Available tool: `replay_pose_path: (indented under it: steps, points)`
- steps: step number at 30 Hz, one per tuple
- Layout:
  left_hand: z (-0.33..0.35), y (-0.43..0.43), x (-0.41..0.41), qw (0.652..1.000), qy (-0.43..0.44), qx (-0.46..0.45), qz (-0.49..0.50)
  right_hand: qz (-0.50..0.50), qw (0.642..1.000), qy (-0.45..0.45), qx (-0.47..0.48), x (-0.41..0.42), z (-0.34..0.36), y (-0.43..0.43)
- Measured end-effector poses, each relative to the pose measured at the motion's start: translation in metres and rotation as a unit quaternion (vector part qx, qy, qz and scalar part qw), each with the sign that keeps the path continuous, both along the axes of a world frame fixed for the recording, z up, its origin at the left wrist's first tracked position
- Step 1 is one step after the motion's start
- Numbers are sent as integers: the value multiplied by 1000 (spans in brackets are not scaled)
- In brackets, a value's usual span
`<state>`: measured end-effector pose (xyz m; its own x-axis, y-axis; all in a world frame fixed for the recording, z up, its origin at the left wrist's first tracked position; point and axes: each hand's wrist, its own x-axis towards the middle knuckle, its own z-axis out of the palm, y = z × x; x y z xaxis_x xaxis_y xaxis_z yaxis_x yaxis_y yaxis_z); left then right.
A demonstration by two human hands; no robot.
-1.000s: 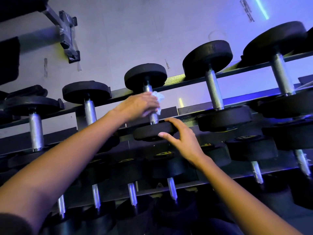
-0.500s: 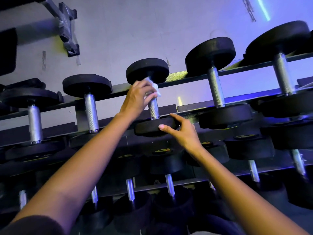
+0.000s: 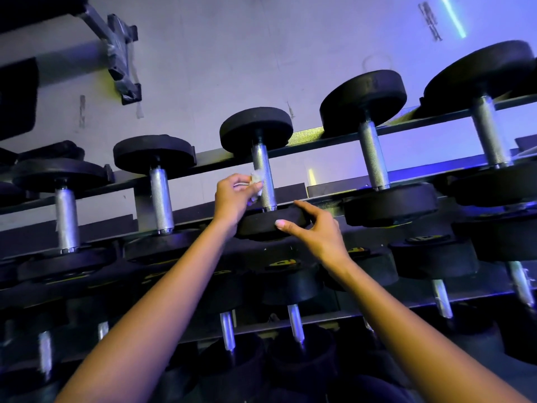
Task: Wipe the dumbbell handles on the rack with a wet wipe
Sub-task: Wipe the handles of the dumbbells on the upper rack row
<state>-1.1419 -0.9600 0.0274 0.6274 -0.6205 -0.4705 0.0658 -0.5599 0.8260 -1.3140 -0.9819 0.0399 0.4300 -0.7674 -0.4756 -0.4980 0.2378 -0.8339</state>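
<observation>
The lower-tier dumbbells [image 3: 295,324] lay nearest, under both forearms. Just above them the right hand [image 3: 318,229] gripped the near head [image 3: 258,226] of the middle dumbbell, with the thumb on its front face and the fingers curled over its top edge. The left hand [image 3: 234,197] pinched the wet wipe [image 3: 255,181] as a small wad and pressed it to the handle [image 3: 266,173] from its nine o'clock side, low on the shaft. Farther back, the far head [image 3: 255,130] leaned at the rack's back rail [image 3: 325,135].

The wad met only one face, so the three o'clock side and the upper shaft could have gone unwiped unless the hand wrapped round. The knurling looked rough enough to snag and shred the wipe. A tug by the right hand might have tipped the dumbbell off its rails onto the tier below.
</observation>
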Motion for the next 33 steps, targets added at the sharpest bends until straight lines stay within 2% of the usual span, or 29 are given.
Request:
replay_pose_path:
  steps: [2,6,10,12,16,19,22,24,28,30,33]
  points:
    - [3,-7,3,999,36,-10,24,-3,1000,-5,3,0,-1,0]
    - [-1,-34,10,973,177,-84,121,-17,1000,-14,14,0,-3,1]
    - [-3,-8,12,980,196,30,25,-23,999,-22,24,-1,-3,0]
    - [-1,-4,20,975,213,59,1,-20,999,-23,25,-2,-4,0]
    - [6,-32,20,965,243,-57,82,-28,999,-29,30,-1,-9,0]
    - [4,-27,8,969,205,-85,104,-38,998,-41,37,-2,-7,2]
    - [4,0,2,991,123,-8,60,-40,997,-53,45,-2,-6,1]
    - [6,10,0,997,53,49,-5,-31,998,-44,42,-2,-5,1]
    - [19,9,-6,982,-100,120,-103,17,1000,8,-1,-2,1,3]
    - [30,9,-11,981,-116,104,-111,51,997,45,-35,-3,10,7]
    - [45,12,-17,995,-51,32,-78,66,992,74,-83,-5,27,12]
